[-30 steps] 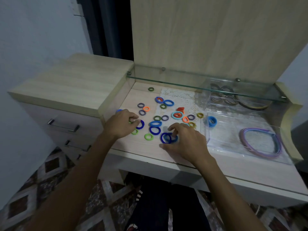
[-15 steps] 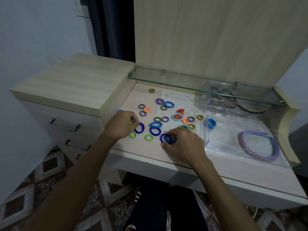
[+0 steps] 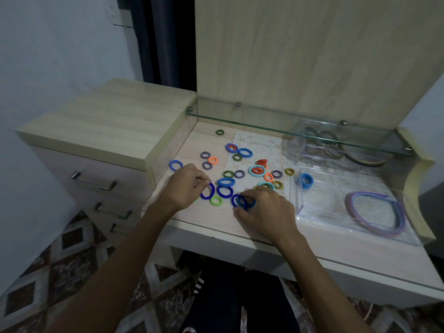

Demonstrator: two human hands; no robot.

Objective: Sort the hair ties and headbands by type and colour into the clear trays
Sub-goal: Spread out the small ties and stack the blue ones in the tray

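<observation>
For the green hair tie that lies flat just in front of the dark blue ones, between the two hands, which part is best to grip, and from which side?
Pinch the near arc of the green hair tie from above, one fingertip inside the hole. It lies flat, a thin ring, and its far edge seems to touch a dark blue tie.

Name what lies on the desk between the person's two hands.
In the head view, between the left hand and right hand lie a dark blue round hair tie, a small green hair tie and bare desktop.
</observation>
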